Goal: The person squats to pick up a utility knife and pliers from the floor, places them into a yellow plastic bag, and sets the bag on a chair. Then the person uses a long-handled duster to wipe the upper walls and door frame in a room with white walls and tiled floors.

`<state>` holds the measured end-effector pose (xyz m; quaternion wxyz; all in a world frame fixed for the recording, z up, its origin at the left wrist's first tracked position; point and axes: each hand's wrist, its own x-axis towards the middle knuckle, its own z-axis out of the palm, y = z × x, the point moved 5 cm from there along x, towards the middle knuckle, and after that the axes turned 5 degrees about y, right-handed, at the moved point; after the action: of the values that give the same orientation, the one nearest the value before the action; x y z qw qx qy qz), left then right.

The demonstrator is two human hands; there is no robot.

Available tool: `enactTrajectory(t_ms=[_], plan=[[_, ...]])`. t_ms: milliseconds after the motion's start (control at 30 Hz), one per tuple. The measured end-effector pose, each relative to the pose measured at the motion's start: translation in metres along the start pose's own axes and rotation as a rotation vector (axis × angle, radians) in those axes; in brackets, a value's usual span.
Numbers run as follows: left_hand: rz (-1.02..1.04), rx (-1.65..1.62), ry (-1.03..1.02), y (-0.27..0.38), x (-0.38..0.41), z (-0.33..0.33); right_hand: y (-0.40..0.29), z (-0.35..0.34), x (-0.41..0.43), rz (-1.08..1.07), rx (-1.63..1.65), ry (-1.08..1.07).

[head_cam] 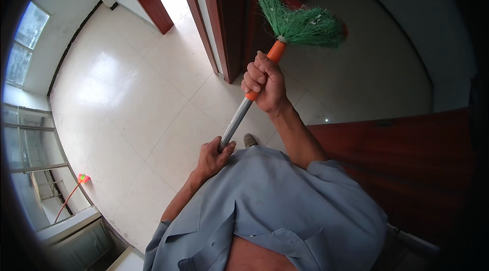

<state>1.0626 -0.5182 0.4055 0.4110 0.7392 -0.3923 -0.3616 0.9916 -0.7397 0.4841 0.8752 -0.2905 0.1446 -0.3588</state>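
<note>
A broom with green and red plastic bristles (pixel 311 25) is held up at a slant in front of my body, its head raised at the far end. Bits of pale debris cling among the bristles. My right hand (pixel 267 80) is wrapped around the orange sleeve (pixel 277 51) just below the head. Lower down, my left hand (pixel 215 156) grips the grey metal handle (pixel 237 122) close to my shirt. The handle's lower end is hidden by the left hand and my clothing.
A dark red door frame (pixel 225 42) stands ahead, and a red wooden door (pixel 382 145) is at my right. Pale floor tiles (pixel 164 95) spread to the left. Another broom (pixel 83 178) with a pink and green head leans by the glazed partition (pixel 38 149). A dim room lies at upper right.
</note>
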Motion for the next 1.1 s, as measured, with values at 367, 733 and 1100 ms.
enactTrajectory(t_ms=[367,733,1100], plan=[[0.137,0.104,0.004,0.003,0.001,-0.012,-0.051,-0.01,0.003,-0.271,0.01,0.145],[0.157,0.356,-0.202,0.005,0.01,-0.02,-0.074,0.01,0.007,-0.31,-0.045,0.128],[0.205,-0.245,-0.297,0.144,0.091,-0.021,-0.058,0.041,-0.009,-0.246,-0.004,0.21]])
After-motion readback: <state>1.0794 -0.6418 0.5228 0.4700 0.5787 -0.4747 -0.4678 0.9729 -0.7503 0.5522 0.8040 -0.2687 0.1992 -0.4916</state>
